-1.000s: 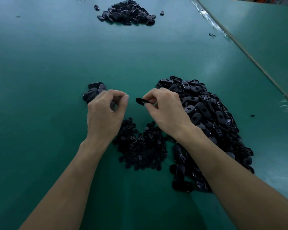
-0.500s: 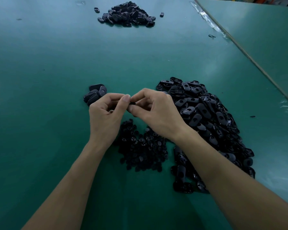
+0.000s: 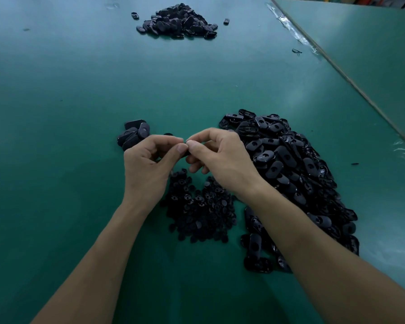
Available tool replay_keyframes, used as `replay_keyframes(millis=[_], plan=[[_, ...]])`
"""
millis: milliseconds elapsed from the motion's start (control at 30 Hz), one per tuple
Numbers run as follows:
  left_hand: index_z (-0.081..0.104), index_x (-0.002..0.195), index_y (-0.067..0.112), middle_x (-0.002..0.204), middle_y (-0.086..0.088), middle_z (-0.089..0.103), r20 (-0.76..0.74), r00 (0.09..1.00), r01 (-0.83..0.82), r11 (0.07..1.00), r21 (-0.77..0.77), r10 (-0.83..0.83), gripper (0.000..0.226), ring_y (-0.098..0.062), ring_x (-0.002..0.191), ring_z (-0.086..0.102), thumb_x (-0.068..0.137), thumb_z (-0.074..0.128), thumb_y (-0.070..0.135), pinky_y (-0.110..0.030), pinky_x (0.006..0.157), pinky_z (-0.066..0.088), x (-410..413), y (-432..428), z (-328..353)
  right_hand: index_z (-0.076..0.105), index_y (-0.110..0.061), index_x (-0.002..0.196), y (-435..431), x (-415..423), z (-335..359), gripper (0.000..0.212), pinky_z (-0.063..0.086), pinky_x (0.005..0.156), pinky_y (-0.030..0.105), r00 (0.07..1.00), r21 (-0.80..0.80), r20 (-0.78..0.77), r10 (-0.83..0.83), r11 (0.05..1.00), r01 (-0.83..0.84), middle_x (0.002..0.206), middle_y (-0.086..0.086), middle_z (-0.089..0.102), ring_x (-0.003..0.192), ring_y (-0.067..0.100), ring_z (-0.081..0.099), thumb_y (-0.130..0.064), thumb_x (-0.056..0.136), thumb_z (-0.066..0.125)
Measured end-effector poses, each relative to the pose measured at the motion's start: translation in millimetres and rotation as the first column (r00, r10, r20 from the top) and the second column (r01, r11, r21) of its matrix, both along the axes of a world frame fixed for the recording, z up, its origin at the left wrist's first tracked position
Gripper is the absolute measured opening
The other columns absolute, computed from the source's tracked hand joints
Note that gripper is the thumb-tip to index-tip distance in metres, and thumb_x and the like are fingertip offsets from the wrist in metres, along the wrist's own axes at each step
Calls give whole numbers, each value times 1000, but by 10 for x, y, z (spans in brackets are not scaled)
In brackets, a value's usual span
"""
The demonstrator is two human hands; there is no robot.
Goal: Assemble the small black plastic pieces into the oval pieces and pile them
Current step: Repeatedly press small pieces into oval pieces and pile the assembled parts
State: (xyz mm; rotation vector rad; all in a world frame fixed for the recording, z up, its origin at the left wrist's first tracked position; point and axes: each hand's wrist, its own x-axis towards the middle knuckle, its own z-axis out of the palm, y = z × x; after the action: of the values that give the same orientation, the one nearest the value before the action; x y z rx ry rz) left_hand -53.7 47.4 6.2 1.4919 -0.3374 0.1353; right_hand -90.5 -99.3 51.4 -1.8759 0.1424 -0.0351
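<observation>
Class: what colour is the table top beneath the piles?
The table top is teal green, shown clearest in the head view.

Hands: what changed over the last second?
The left hand and right hand, apart a second ago, closed together. Both now pinch the oval piece that the right hand held alone, and it is mostly hidden between them. The pile of small pieces, the big oval pile, the small stack and the far pile lie unchanged.
</observation>
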Motion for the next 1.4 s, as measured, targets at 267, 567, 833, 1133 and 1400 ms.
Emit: replay_keyframes(millis=[267, 567, 833, 1133, 1400], plan=[[71, 94, 16, 75, 13, 74, -30, 1000, -7, 1000, -5, 7, 17, 1, 64, 64, 81, 75, 26, -14, 63, 50, 0, 14, -14, 66, -13, 93, -33, -10, -4, 2, 49, 60, 15, 1000, 23, 14, 11, 1000, -11, 78, 3, 75, 66, 13, 73, -14, 95, 65], [72, 103, 17, 85, 1, 77, -73, 994, 75, 995, -73, -80, 15, -16, 77, 75, 90, 71, 9, -23, 71, 58, 33, 53, -78, 63, -18, 88, -30, -5, -27, 9, 51, 62, 19, 999, 53, 32, -29, 998, 27, 78, 2, 75, 69, 14, 74, -17, 97, 63], [70, 100, 22, 70, 4, 72, -59, 992, 111, 994, 20, -110, 16, -7, 64, 66, 87, 74, 15, -18, 66, 54, 10, 62, -61, 73, -19, 102, -88, -2, -60, 10, 51, 66, 17, 998, -62, 62, 28, 998, -25, 79, -1, 75, 69, 9, 72, -14, 96, 66], [73, 100, 25, 82, 14, 75, -75, 995, 62, 998, 33, -59, 13, 0, 73, 66, 87, 72, 23, -15, 70, 53, 45, 44, -74, 69, -20, 116, -74, -49, -42, 24, 55, 82, 28, 986, -533, -54, 159, 830, -163, 88, -9, 67, 84, 8, 65, -28, 93, 69], [70, 95, 18, 76, 8, 73, -37, 998, 40, 998, -39, -42, 12, -3, 67, 65, 90, 73, 8, -14, 64, 50, 50, 65, -67, 66, -24, 108, 0, -72, -34, 16, 54, 86, 41, 936, -674, -262, 236, 650, -352, 102, -2, 63, 97, 21, 62, -32, 95, 66]])
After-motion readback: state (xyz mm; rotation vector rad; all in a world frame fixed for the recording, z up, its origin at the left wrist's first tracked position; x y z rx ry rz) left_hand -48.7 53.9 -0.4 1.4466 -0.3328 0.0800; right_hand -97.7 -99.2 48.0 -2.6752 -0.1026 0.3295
